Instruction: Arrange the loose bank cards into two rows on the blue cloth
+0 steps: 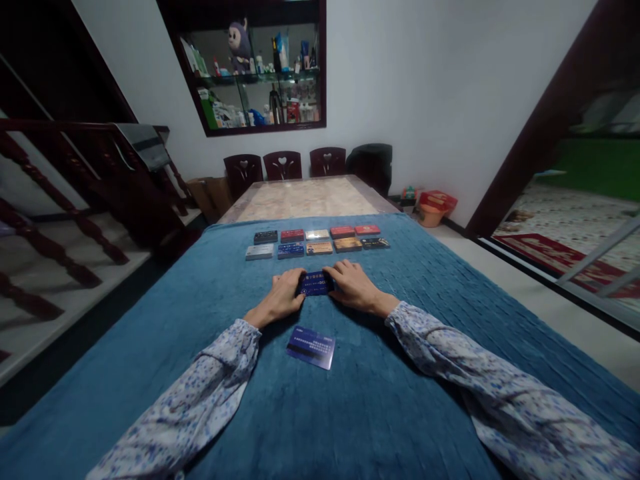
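Observation:
Between my two hands is a dark blue card (pixel 316 283) with gold lettering, low over the blue cloth. My left hand (pixel 283 295) grips its left end, and my right hand (pixel 354 288) grips its right end. Nearer to me a purple-blue card (pixel 312 347) with a dark stripe lies flat and slightly turned. Beyond my hands, stacks of cards stand in two rows, among them a silver stack (pixel 259 251), a blue stack (pixel 291 251), a gold stack (pixel 348 244) and a red stack (pixel 367 230).
The blue cloth (pixel 200 293) covers the near part of the long table, whose marbled top (pixel 300 198) shows at the far end. Chairs (pixel 283 165) stand behind it. A wooden railing (pixel 55 250) is on the left, and a doorway is on the right.

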Available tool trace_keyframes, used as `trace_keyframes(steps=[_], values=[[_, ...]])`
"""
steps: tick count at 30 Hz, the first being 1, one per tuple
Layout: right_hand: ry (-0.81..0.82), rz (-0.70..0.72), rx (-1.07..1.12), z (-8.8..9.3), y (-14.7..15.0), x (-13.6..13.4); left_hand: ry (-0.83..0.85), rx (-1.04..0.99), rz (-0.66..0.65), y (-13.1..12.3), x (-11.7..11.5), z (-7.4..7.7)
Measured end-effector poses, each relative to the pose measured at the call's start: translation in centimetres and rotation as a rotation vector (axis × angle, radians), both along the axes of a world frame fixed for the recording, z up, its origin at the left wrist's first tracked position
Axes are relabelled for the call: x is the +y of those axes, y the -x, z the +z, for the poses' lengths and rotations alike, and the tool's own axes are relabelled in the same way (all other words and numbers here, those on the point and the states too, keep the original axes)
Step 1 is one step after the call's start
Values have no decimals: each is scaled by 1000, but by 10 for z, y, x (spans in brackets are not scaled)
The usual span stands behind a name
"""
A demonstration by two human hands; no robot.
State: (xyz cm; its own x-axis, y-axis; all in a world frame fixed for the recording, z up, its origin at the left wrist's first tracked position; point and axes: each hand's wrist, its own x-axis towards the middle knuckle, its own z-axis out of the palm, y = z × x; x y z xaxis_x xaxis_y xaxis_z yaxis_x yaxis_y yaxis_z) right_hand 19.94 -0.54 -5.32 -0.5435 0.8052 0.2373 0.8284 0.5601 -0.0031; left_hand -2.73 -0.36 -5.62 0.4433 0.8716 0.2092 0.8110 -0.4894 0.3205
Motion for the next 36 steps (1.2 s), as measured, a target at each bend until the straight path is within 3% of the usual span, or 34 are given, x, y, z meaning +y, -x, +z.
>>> trace_keyframes(steps=[12, 19, 29, 36], values=[[-27, 42, -44, 1, -4, 5, -21, 75, -62, 7, 4, 4], [3, 42, -100, 11, 3, 12, -98, 152, -75, 14, 8, 10], [25, 19, -130, 23, 26, 38, -88, 250, -32, 28, 25, 25], [48, 40, -159, 41, 42, 59, -89, 275, -2, 41, 50, 34]])
